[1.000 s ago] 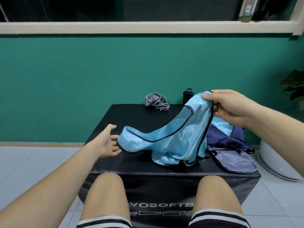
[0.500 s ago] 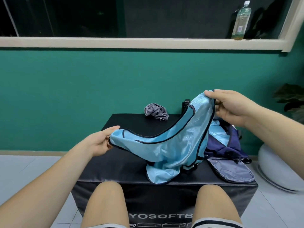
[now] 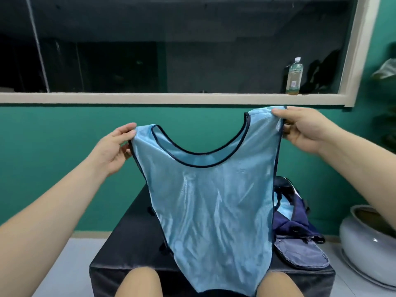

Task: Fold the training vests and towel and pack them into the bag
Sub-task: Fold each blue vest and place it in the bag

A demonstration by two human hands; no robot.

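Blue mesh vest (image 3: 214,211), straps pinched: left hand (image 3: 115,146), right hand (image 3: 304,129).

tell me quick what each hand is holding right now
Left hand: closed, pinching one shoulder of the light blue training vest.
Right hand: closed, pinching the vest's other shoulder.

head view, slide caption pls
Left hand and right hand hold a blue training vest up by its shoulders; navy bag alongside.
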